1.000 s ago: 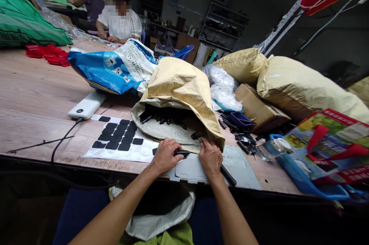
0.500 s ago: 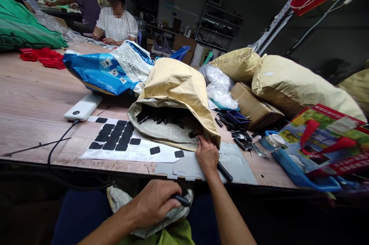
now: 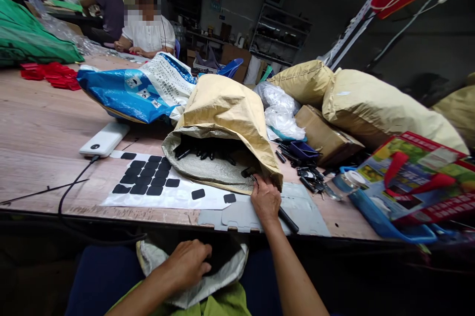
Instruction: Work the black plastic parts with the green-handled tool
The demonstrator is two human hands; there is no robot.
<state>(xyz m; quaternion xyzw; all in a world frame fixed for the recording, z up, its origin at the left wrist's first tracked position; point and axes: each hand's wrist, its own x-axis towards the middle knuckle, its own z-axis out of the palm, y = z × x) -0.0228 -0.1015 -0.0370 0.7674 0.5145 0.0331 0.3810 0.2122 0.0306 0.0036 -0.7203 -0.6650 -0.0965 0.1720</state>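
My left hand [image 3: 189, 264] is above the mouth of a pale-lined sack [image 3: 228, 274] on my lap, fingers bent and thumb apart, with nothing visible between them. At the right corner of the tan sack [image 3: 226, 103] on the table, my right hand [image 3: 266, 199] is closed round a black-handled tool [image 3: 288, 220]. The handle sticks out below the palm, and a bit of metal shows by the fingertips; the rest is hidden. Several black, handle-like pieces [image 3: 204, 153] lie inside the tan sack's open mouth. Beneath the right hand is a grey sheet [image 3: 304, 212].
White backing paper [image 3: 166, 201] with black rounded stickers lies to the left, near a white power bank [image 3: 104, 140] and its cable. A clear jar [image 3: 343, 184], loose black parts and a colourful bag [image 3: 419, 177] stand right. Two people sit across the table.
My left hand has let go of the black handle and shifted left over the lap sack; the handle is out of sight. My right hand keeps its grip in the same place.
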